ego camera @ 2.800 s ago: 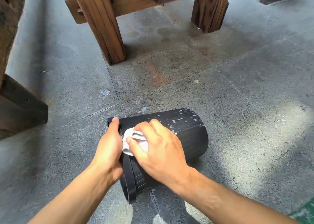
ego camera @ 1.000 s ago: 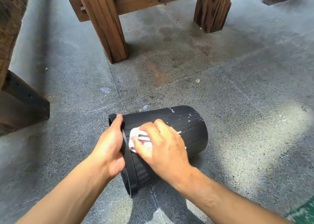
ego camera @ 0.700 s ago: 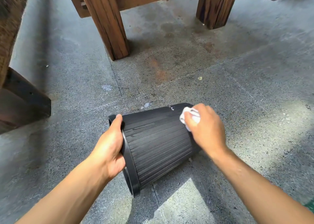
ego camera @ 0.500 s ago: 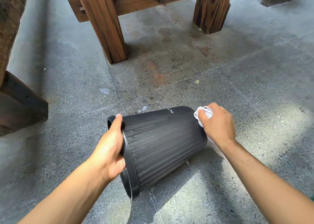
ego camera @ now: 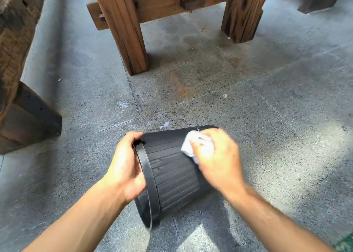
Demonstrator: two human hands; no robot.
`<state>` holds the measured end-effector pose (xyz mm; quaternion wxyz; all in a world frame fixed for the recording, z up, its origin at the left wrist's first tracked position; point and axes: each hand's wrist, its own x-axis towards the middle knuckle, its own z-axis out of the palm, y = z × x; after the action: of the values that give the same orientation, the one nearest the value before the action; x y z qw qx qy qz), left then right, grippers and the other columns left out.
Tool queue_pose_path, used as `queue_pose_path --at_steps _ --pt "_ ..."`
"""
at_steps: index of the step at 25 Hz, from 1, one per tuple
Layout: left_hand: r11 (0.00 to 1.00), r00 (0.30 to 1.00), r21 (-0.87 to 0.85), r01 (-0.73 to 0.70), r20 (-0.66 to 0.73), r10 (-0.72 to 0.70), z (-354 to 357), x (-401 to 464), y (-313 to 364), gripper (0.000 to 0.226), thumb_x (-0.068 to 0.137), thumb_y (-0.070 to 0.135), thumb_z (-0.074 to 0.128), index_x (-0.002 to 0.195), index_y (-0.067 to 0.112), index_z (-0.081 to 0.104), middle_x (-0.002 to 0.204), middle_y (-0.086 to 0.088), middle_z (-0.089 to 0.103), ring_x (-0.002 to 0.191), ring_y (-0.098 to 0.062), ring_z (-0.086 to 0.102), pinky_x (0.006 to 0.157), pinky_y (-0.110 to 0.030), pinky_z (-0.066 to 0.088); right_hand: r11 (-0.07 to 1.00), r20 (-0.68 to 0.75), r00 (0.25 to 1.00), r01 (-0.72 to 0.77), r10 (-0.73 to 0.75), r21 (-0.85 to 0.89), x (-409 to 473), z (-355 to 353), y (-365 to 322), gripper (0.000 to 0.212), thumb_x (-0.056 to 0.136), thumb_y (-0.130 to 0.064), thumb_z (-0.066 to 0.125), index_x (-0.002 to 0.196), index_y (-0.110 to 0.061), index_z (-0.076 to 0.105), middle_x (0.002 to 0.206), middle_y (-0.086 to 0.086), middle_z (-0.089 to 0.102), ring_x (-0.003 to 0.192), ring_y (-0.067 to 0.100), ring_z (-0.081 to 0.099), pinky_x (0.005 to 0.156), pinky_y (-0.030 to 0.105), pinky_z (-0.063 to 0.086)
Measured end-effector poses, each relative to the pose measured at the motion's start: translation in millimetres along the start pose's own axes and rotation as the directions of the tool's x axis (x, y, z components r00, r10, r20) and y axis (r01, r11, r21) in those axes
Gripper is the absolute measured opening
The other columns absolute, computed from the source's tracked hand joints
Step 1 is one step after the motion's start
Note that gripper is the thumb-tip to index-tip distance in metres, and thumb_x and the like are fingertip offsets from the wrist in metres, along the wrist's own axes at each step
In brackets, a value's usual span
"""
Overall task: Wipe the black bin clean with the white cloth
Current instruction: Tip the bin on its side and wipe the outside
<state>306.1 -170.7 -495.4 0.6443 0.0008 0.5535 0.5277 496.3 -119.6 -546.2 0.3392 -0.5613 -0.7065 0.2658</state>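
Bin lies on its side on the concrete floor, open end toward the person, base pointing away to the right. Ribbed side faces up, pale streaks on it. Left hand grips the rim at the top edge, thumb outside, fingers curled over the lip and into the mouth. Right hand is closed on the cloth, a bunched white wad pressed against the bin's upper side near the base; the hand is blurred. Cloth shows only at the fingertips, rest hidden under the palm. Both forearms bare. Wooden bench legs stand on the floor beyond the bin, well apart from it. Dark wooden beam at the left edge. Small white smear on the floor just beyond the bin.
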Motion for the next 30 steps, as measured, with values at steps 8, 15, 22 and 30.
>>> queue_pose_path --at_steps 8,15,22,30 --pt "0.997 0.998 0.040 0.061 -0.026 -0.060 5 6 -8 0.064 0.096 0.064 0.042 0.098 0.008 0.074 0.087 -0.021 0.077 0.073 -0.030 0.077 0.068 -0.037 0.062 0.953 0.194 0.937 0.301 -0.289 -0.032 -19 30 -65 0.027 0.088 -0.046 0.055 0.102 -0.026 0.065 0.095 -0.002 0.059 0.086 0.028 0.065 0.076 0.041 0.052" --pt "0.986 0.990 0.157 0.057 -0.138 -0.035 3 3 -10 0.056 0.097 0.061 0.043 0.101 0.015 0.075 0.093 -0.019 0.081 0.071 -0.033 0.078 0.067 -0.046 0.061 0.977 0.114 0.991 0.094 -0.073 -0.190 19 23 9 0.023 0.091 -0.042 0.058 0.093 -0.020 0.060 0.092 0.005 0.062 0.080 0.033 0.060 0.068 0.040 0.048" --pt "0.991 0.998 0.130 0.004 -0.063 0.005 7 0 -8 0.055 0.099 0.052 0.043 0.106 0.008 0.075 0.104 -0.018 0.079 0.084 -0.033 0.078 0.066 -0.044 0.062 0.917 -0.065 0.956 -0.294 0.287 -0.269 51 -26 90 0.023 0.098 -0.040 0.058 0.087 -0.020 0.055 0.085 0.005 0.059 0.074 0.029 0.053 0.058 0.034 0.033" --pt "0.996 0.998 0.061 0.066 -0.027 -0.064 6 -4 -8 0.069 0.096 0.060 0.041 0.124 0.003 0.068 0.114 -0.029 0.074 0.097 -0.045 0.074 0.076 -0.057 0.062 0.937 -0.080 0.964 -0.266 0.254 -0.228 42 -31 73 0.017 0.095 -0.039 0.062 0.094 -0.022 0.064 0.096 0.003 0.067 0.082 0.025 0.059 0.064 0.034 0.041"
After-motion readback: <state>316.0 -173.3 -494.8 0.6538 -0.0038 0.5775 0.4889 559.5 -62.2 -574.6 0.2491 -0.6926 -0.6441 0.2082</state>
